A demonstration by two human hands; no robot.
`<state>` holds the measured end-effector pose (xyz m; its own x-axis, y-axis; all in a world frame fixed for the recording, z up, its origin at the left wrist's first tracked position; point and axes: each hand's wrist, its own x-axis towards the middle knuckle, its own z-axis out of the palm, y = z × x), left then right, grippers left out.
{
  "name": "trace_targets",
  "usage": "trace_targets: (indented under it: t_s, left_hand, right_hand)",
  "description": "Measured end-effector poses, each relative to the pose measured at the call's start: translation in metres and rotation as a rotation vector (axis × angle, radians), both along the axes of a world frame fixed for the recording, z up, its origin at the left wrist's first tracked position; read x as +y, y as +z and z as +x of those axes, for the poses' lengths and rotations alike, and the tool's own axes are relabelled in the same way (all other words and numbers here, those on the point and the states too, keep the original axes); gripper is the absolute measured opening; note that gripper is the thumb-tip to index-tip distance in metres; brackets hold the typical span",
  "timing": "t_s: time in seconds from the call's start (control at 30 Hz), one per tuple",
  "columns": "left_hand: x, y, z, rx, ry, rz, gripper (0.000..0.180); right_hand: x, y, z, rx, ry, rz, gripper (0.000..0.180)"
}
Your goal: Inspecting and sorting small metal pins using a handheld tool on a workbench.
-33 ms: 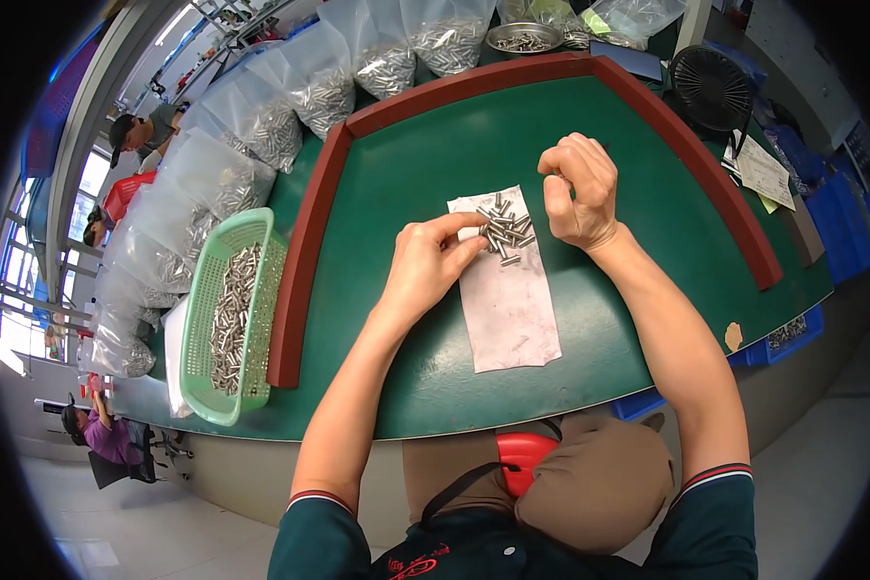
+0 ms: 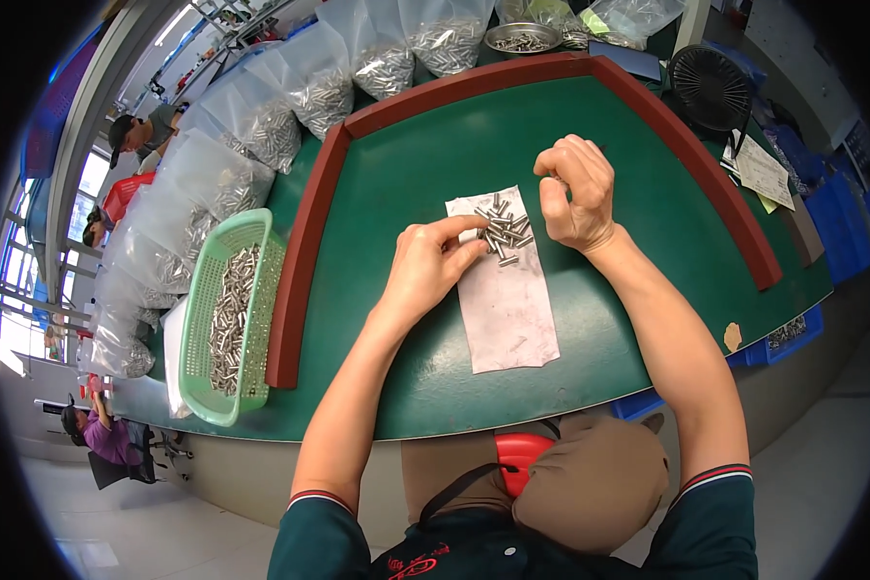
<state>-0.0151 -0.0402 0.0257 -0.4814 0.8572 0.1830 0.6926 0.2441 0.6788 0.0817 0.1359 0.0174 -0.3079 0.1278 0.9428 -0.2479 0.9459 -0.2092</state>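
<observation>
A small pile of short silvery metal pins [image 2: 505,230] lies on a stained, pale pinkish cloth strip [image 2: 508,324] on the green tabletop. At the pile's left edge is my left hand [image 2: 423,266], its thumb and forefinger closing on a metal pin among the others. My right hand [image 2: 582,193] is raised just right of the cloth, apart from the pile. Its fingers are curled towards the thumb, and what they hold, if anything, is mostly hidden.
Dark red rails [image 2: 304,251] border the green table [image 2: 416,145]. Outside the left rail stands a light green basket [image 2: 195,329] of metal pins. Clear bags of metal parts [image 2: 324,82] line the left and back. A metal bowl [image 2: 498,39] and black fan [image 2: 710,87] stand behind.
</observation>
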Motion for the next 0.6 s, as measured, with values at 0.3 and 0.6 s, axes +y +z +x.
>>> trace_targets:
  t_s: [0.3, 0.6]
  left_hand:
    - [-0.007, -0.015, 0.000, -0.165, -0.062, 0.216, 0.011]
    - [-0.021, -0.019, -0.017, -1.599, -0.150, 0.404, 0.005]
  right_hand:
    - [-0.003, -0.004, -0.003, -0.012, 0.030, -0.023, 0.010]
    - [-0.010, -0.005, -0.002, -0.031, 0.056, -0.096, 0.012]
